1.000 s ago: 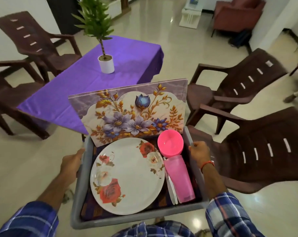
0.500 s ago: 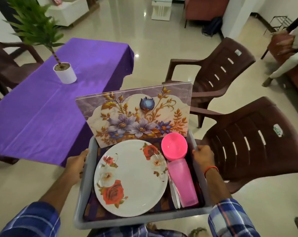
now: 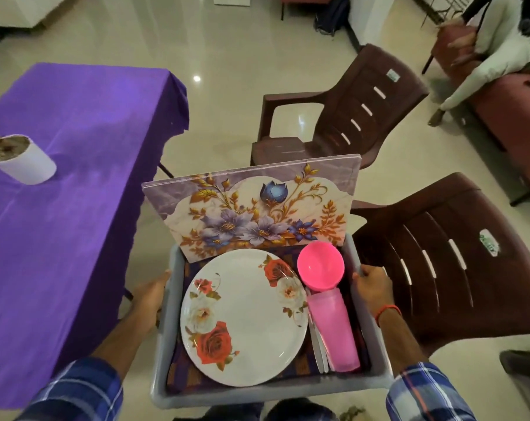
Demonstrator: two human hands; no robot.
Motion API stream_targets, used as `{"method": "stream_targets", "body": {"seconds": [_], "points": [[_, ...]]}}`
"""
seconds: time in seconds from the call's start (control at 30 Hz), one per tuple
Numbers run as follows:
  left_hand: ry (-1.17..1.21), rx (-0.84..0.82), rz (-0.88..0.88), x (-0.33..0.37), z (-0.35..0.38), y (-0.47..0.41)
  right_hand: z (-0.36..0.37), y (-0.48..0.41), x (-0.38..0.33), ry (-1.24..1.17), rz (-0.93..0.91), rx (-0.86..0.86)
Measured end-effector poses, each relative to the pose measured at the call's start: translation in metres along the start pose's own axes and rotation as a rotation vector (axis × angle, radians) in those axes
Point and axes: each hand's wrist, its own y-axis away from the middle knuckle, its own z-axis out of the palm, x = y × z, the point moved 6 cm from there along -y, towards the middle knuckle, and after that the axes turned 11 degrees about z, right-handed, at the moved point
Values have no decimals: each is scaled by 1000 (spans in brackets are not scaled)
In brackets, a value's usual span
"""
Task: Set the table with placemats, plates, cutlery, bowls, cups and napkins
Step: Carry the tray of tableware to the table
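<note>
We carry the grey tray [image 3: 257, 396] with both hands, our left hand [image 3: 149, 299] clasped against its left wall and our right hand [image 3: 373, 288] curled over its right rim, just beside the table [image 3: 60, 223] with its purple cloth. In the tray the rose plate [image 3: 245, 317] lies flat on a dark striped cloth [image 3: 184, 372]. At its right sit the pink bowl [image 3: 320, 270], the pink cup [image 3: 333, 329] on its side and the white cutlery [image 3: 316, 344], while the floral placemats [image 3: 257, 214] stand on edge at the far end.
</note>
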Motion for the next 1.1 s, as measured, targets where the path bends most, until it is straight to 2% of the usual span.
{"method": "stream_targets", "body": {"seconds": [0.33, 0.73, 0.97, 1.1], "points": [[-12, -68, -41, 24, 76, -53, 1, -61, 8, -16, 69, 21], [-12, 33, -124, 11, 158, -70, 28, -158, 41, 43, 91, 16], [-35, 44, -52, 7, 217, -93, 62, -215, 51, 154, 45, -40], [-178, 8, -30, 1, 240, -101, 81, -242, 65, 249, 30, -88]]}}
